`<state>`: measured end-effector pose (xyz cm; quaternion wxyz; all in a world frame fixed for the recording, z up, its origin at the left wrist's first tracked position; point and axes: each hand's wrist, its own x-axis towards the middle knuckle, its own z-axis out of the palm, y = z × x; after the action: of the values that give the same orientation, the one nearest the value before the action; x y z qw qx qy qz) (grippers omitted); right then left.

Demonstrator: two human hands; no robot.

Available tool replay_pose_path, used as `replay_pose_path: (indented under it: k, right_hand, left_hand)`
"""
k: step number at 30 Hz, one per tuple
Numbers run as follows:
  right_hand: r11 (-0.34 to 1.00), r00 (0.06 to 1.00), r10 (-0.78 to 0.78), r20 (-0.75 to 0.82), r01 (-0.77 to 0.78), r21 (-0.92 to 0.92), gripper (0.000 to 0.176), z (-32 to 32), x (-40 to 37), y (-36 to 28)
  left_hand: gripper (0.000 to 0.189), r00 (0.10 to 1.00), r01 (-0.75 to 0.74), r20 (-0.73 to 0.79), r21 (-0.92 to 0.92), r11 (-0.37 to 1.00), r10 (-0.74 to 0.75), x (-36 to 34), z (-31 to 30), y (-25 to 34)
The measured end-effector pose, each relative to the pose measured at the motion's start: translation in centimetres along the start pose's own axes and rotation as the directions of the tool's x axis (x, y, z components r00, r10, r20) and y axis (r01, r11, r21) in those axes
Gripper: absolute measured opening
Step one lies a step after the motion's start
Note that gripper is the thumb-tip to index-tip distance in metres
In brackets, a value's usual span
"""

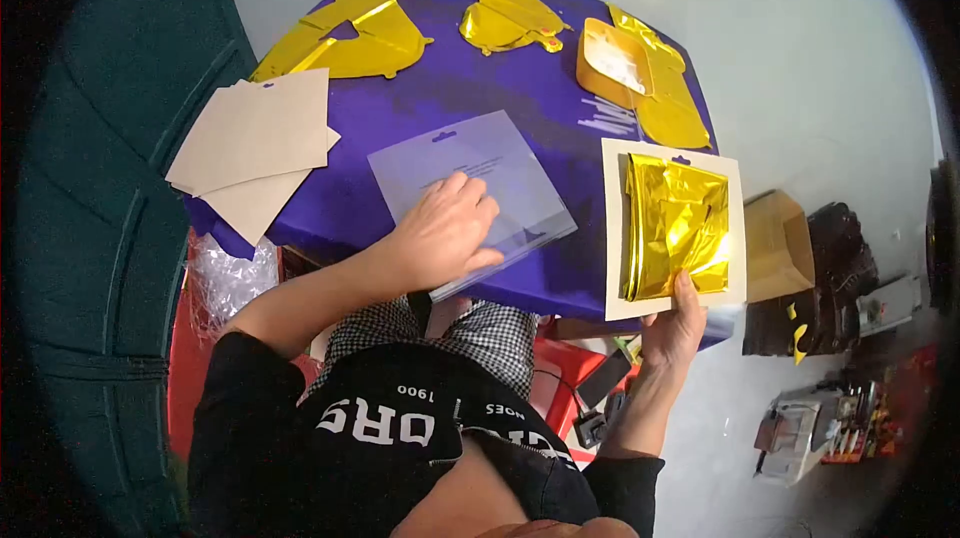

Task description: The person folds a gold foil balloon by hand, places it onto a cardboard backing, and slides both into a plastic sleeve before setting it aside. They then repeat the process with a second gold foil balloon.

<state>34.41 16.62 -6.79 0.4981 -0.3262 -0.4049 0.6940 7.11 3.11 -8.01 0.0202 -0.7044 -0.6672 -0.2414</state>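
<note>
My left hand rests palm down on a clear plastic bag with a hang hole and fine print. Its fingers are bent and its thumb stands apart, with nothing gripped. In my right hand is a pale backing card with a hang hole, pinched at its lower edge. A folded gold foil balloon lies on the card, with my right thumb pressing its bottom edge. The fingers behind the card are mostly hidden.
On the purple-covered table, pale cards lie left. Flat gold foil balloons lie along the back. A yellow box holds white items; thin white strips lie nearby. A cardboard box stands beyond the right edge.
</note>
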Motion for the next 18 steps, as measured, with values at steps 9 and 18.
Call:
replay_pose_path:
  k: [9, 18]
  right_hand:
    - [0.994, 0.991, 0.070, 0.112, -0.060, -0.094, 0.041, -1.3, -0.3, 0.0]
    - [0.971, 0.980, 0.154, 0.124, -0.127, -0.203, 0.039, -0.7, -2.0, -1.4]
  left_hand:
    - [0.041, 0.990, 0.091, 0.113, -0.031, 0.995, -0.087, 1.6, 1.4, -1.5]
    - [0.020, 0.990, 0.114, 0.094, -0.094, 0.989, -0.105, 1.1, 1.4, -0.5]
